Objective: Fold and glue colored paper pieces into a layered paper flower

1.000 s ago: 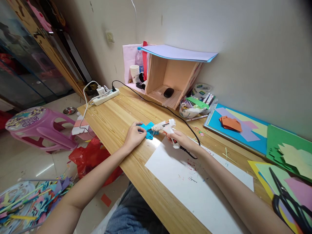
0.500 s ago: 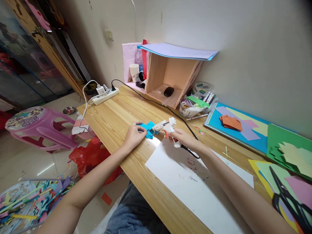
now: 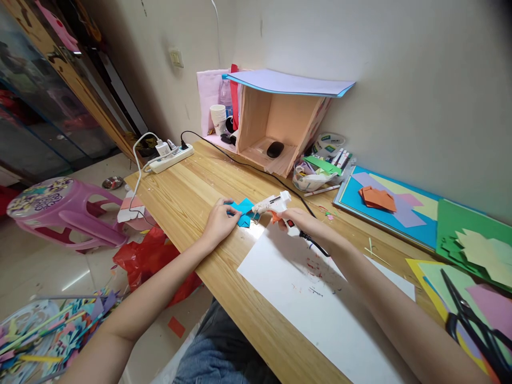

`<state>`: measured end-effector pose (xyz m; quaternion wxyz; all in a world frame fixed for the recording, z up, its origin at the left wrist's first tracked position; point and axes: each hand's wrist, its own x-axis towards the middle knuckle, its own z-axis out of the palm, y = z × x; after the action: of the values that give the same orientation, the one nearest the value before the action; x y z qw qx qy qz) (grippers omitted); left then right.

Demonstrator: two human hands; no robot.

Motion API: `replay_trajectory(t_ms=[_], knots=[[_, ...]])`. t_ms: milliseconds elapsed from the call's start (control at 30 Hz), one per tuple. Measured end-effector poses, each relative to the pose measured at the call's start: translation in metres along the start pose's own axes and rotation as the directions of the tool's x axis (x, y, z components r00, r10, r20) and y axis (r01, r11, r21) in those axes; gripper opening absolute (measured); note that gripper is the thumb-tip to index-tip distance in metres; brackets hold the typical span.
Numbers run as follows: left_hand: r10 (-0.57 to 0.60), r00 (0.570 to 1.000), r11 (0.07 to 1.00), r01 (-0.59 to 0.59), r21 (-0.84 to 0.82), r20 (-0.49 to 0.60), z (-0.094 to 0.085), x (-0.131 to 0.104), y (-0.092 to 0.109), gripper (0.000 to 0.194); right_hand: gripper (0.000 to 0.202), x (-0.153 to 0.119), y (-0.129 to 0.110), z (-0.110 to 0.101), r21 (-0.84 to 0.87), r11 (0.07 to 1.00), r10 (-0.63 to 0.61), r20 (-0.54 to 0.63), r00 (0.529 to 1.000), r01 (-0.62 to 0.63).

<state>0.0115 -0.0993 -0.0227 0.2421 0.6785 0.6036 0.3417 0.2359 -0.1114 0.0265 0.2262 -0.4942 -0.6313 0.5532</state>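
Note:
A small blue paper piece (image 3: 242, 208) lies on the wooden table (image 3: 188, 194), with folded flaps. My left hand (image 3: 220, 221) pinches its left side and holds it down. My right hand (image 3: 298, 221) grips a white glue gun (image 3: 274, 205) by the handle, its orange trigger under a finger. The nozzle points left and touches the blue piece near its middle. A black cord runs from the gun's handle across the table toward the power strip (image 3: 172, 158).
A white sheet (image 3: 320, 304) lies in front of me. Black scissors (image 3: 472, 325) rest on coloured papers at the right. An open cardboard box (image 3: 280, 133), a tub of markers (image 3: 320, 173) and paper cups stand at the wall. A pink stool (image 3: 60, 210) and paper scraps are on the floor, left.
The glue gun's nozzle has shifted slightly over the blue piece. Both hands stay in nearly the same place; the view moved a little.

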Motion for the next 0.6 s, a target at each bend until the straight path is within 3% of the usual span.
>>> replay_trajectory(t_ms=[267,600], knots=[[0.032,0.999,0.991,-0.035,0.130,0.027,-0.005,0.006,0.010,0.015,0.030,0.007,0.006,-0.006,0.034,0.999,0.023,-0.068,0.997,-0.021],[0.032,0.999,0.989,-0.037,0.144,0.037,-0.004,0.011,0.008,0.016,0.029,0.012,0.029,-0.012,0.261,0.965,0.023,-0.202,0.979,0.031]])
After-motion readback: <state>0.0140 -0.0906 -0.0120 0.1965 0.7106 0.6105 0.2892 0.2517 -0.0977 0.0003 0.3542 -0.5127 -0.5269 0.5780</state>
